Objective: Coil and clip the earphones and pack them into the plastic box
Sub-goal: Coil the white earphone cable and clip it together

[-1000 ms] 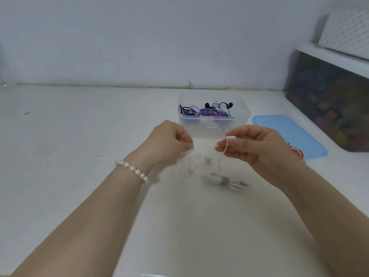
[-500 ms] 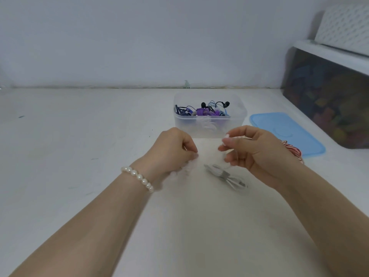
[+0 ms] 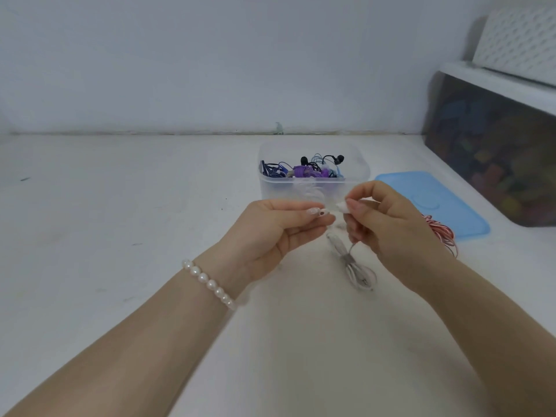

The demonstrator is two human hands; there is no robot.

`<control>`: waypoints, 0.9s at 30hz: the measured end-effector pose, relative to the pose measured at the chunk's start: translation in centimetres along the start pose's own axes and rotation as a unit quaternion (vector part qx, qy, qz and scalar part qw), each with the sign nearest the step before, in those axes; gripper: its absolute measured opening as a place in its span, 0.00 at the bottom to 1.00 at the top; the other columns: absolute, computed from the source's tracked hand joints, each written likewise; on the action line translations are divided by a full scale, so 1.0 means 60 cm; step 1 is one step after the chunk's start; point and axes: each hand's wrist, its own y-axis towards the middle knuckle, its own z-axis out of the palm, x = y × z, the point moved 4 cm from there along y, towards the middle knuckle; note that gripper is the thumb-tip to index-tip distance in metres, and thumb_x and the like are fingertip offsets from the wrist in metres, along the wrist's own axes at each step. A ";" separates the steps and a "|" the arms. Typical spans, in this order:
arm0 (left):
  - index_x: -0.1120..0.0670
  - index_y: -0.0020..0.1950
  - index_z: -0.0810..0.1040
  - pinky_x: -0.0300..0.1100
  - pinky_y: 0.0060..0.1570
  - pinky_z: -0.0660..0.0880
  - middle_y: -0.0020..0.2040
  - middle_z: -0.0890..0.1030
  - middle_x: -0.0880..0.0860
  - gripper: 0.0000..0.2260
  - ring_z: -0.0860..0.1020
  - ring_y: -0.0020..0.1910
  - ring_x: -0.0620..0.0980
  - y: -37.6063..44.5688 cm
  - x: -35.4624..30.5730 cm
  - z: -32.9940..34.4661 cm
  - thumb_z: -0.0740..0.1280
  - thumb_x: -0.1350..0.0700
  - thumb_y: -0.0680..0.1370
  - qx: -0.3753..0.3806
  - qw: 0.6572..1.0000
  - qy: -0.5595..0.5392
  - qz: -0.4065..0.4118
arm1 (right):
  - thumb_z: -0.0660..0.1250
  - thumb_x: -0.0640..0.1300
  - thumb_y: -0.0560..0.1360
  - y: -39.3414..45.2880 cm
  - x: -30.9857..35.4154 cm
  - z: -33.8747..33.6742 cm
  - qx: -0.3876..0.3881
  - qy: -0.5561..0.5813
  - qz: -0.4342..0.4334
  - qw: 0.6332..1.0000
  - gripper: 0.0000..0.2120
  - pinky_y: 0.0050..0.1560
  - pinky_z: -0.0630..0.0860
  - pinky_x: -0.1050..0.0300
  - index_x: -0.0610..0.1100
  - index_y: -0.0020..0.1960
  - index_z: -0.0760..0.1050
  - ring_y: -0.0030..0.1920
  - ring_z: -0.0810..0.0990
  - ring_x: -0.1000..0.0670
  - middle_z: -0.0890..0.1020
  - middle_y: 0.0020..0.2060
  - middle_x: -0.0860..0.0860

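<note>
Both hands (image 3: 331,224) pinch white earphones (image 3: 352,263) before plastic box (image 3: 358,173) holding coiled earphones.

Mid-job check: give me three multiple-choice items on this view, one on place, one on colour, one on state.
1. The lid lies where relative to the plastic box?
A. on it
B. right of it
C. left of it
2. The lid's colour?
A. blue
B. green
C. black
3. The white earphones: what state?
A. packed in the box
B. lying untouched
C. pinched by both hands

Answers: 1 B, it lies flat on the table beside the box. 2 A, plainly light blue. 3 C, left hand and right hand each pinch an end.
</note>
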 end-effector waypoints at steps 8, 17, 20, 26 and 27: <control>0.62 0.42 0.79 0.36 0.36 0.80 0.35 0.84 0.55 0.04 0.83 0.34 0.48 -0.005 0.005 0.004 0.66 0.68 0.72 -0.008 1.000 0.026 -0.009 | 0.69 0.36 0.62 -0.001 -0.001 -0.002 0.035 0.088 0.028 0.995 0.06 0.27 0.67 0.63 0.39 0.38 0.74 0.24 0.67 0.52 0.74 0.23 0.48; 0.61 0.41 0.82 0.36 0.38 0.79 0.33 0.83 0.54 0.04 0.82 0.33 0.45 -0.008 0.009 0.007 0.67 0.67 0.71 -0.007 0.999 0.051 -0.001 | 0.66 0.44 0.64 -0.002 -0.001 -0.003 0.033 0.071 -0.022 0.997 0.10 0.33 0.72 0.61 0.38 0.39 0.76 0.27 0.78 0.51 0.81 0.27 0.48; 0.62 0.41 0.81 0.36 0.38 0.80 0.32 0.83 0.54 0.04 0.81 0.32 0.45 -0.009 0.011 0.011 0.67 0.67 0.72 -0.009 0.999 0.045 0.002 | 0.66 0.45 0.63 -0.002 0.000 -0.004 0.019 0.067 -0.043 0.997 0.09 0.30 0.71 0.63 0.39 0.38 0.76 0.28 0.76 0.53 0.80 0.28 0.50; 0.62 0.43 0.82 0.36 0.42 0.79 0.35 0.84 0.55 0.05 0.82 0.35 0.46 -0.008 0.013 0.014 0.66 0.66 0.73 0.002 0.999 0.051 0.008 | 0.67 0.45 0.65 0.000 -0.005 -0.002 0.003 0.035 -0.056 0.998 0.07 0.31 0.73 0.60 0.40 0.36 0.76 0.31 0.77 0.49 0.80 0.30 0.47; 0.62 0.42 0.82 0.36 0.42 0.79 0.35 0.84 0.55 0.05 0.82 0.35 0.46 -0.008 0.012 0.014 0.66 0.66 0.73 0.002 0.999 0.052 0.009 | 0.67 0.42 0.67 0.001 -0.005 -0.002 0.001 0.030 -0.059 0.998 0.06 0.31 0.74 0.60 0.39 0.36 0.75 0.31 0.77 0.50 0.81 0.29 0.48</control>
